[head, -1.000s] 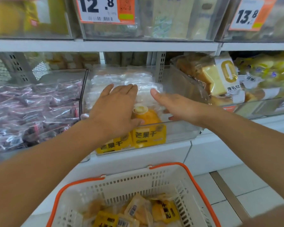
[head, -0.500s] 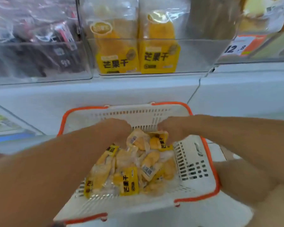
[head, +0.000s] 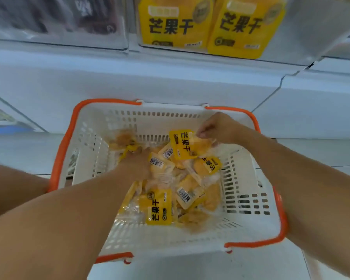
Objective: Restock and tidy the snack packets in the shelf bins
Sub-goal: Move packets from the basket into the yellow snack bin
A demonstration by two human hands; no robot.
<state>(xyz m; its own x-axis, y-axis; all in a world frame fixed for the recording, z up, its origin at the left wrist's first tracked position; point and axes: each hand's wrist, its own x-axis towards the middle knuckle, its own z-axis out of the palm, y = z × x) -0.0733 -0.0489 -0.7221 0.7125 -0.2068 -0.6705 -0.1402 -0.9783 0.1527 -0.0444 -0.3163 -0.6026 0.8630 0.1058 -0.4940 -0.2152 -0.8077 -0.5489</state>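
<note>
Snack packets (head: pixel 171 190) lie heaped in the white basket (head: pixel 249 201) at the frame's centre. The right hand (head: pixel 220 127) pinches one yellow packet (head: pixel 183 144) by its edge; the left hand (head: pixel 136 163) is buried in the pile, fingers probably gripping another. Such a thin pinch could let the slick packet slip before reaching the shelf bin (head: pixel 303 37), upper right.

Shop aisle, low white shelving in front of me.

I'm looking down at a pale white shelf base (head: pixel 170 81) w/ a seam running diagonally on the rt. Clear bin fronts (head: pixel 73 40) line the shelf edge above, left one w/ dark contents, blurred. Pale floor (head: pixel 321 154) shows to the rt. Light is even & cool, soft shadows only.
</note>
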